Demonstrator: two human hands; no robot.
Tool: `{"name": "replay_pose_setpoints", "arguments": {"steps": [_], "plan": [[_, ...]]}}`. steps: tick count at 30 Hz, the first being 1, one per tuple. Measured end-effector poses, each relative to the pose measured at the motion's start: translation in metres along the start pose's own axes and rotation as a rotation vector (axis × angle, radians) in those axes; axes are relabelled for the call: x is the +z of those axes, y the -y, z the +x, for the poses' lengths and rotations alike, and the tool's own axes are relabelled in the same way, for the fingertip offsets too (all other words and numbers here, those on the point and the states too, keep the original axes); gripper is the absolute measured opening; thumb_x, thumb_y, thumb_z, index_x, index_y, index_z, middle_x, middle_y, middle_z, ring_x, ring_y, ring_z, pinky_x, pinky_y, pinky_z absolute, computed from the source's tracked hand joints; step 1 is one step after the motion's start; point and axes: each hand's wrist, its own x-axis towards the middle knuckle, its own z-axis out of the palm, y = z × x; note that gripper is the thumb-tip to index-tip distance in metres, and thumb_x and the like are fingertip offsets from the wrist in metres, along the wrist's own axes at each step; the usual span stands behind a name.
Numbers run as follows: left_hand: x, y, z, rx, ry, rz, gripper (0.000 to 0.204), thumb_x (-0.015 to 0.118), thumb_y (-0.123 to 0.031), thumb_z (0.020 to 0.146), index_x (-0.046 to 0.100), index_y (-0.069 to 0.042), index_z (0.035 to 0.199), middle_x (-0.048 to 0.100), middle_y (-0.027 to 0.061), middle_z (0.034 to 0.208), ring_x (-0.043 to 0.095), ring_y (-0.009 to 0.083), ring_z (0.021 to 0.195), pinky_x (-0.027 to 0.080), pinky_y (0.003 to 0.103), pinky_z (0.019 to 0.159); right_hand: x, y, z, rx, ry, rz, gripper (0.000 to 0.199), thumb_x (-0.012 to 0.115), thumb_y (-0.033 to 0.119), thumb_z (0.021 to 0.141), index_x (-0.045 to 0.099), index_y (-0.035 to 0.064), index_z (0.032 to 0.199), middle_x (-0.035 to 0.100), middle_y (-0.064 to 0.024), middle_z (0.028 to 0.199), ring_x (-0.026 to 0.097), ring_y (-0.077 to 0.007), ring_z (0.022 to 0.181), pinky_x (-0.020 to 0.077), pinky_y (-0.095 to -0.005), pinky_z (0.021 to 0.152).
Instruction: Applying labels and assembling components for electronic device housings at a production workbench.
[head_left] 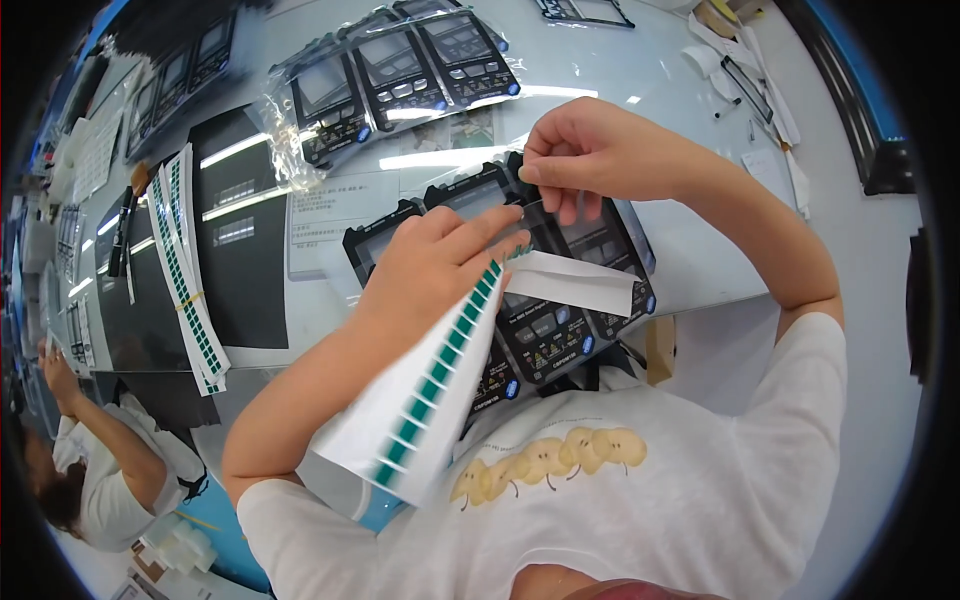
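Clear film point(545, 205) pinched in right hand point(590, 150) fingertips above black panel point(560, 300); left hand point(430, 265) fingers pressing green-tab sticker strip point(420, 400); peeling step, needing steady pull.

My left hand point(440, 265) and the white strip of green labels point(420, 400) hide most of the black panels point(545, 335) at the worktop's near edge. The clear film pinched in my right hand point(585, 150) is barely discernible.

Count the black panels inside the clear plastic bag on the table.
3 panels sit side by side in the clear bag: left panel, middle panel, right panel. More could be stacked underneath.
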Motion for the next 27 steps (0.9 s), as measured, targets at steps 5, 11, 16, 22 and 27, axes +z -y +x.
{"name": "replay_pose_setpoints", "arguments": {"steps": [5, 11, 16, 22, 27], "plan": [[0.004, -0.003, -0.002, 0.098, 0.036, 0.185, 0.045, 0.065, -0.017, 0.079, 0.066, -0.004, 0.123, 0.060, 0.0044, 0.137, 0.054, 0.0201, 0.091, 0.043, 0.033, 0.078, -0.003, -0.005, 0.012, 0.047, 0.093, 0.014, 0.023, 0.062, 0.021, 0.100, 0.064, -0.0018, 0.096, 0.070, -0.0069, 0.080, 0.070, -0.0130, 0.069, 0.0571, -0.0247, 0.061], [0.000, -0.006, 0.002, 0.088, 0.056, 0.195, 0.042, 0.064, -0.018, 0.081, 0.067, -0.004, 0.121, 0.060, 0.0055, 0.136, 0.053, 0.0192, 0.089, 0.042, 0.033, 0.076, -0.006, -0.004, 0.018, 0.070, 0.149, 0.011, 0.022, 0.062, 0.020, 0.100, 0.064, -0.0021, 0.096, 0.070, -0.0076, 0.081, 0.071, -0.0137, 0.069, 0.0576, -0.0248, 0.062], [-0.001, -0.008, 0.001, 0.092, 0.056, 0.248, 0.041, 0.064, -0.019, 0.081, 0.067, -0.004, 0.119, 0.060, 0.0052, 0.135, 0.053, 0.0183, 0.088, 0.042, 0.033, 0.075, -0.005, -0.001, 0.018, 0.068, 0.166, -0.019, 0.022, 0.062, 0.019, 0.100, 0.064, -0.0022, 0.096, 0.071, -0.0078, 0.080, 0.071, -0.0136, 0.069, 0.0576, -0.0249, 0.062], [0.000, -0.008, 0.001, 0.094, 0.039, 0.244, 0.040, 0.065, -0.019, 0.081, 0.067, -0.005, 0.119, 0.059, 0.0067, 0.136, 0.053, 0.0185, 0.089, 0.042, 0.033, 0.075, -0.003, -0.002, 0.018, 0.070, 0.144, -0.013, 0.022, 0.062, 0.018, 0.100, 0.064, -0.0025, 0.094, 0.070, -0.0076, 0.079, 0.071, -0.0135, 0.068, 0.0580, -0.0249, 0.062], [0.001, -0.009, 0.004, 0.087, 0.033, 0.279, 0.038, 0.065, -0.020, 0.080, 0.068, -0.005, 0.114, 0.059, 0.0105, 0.136, 0.054, 0.0194, 0.089, 0.042, 0.034, 0.075, -0.002, -0.003, 0.018, 0.061, 0.120, -0.010, 0.021, 0.064, 0.018, 0.098, 0.064, -0.0027, 0.093, 0.070, -0.0083, 0.079, 0.071, -0.0138, 0.069, 0.0586, -0.0250, 0.062]]}}
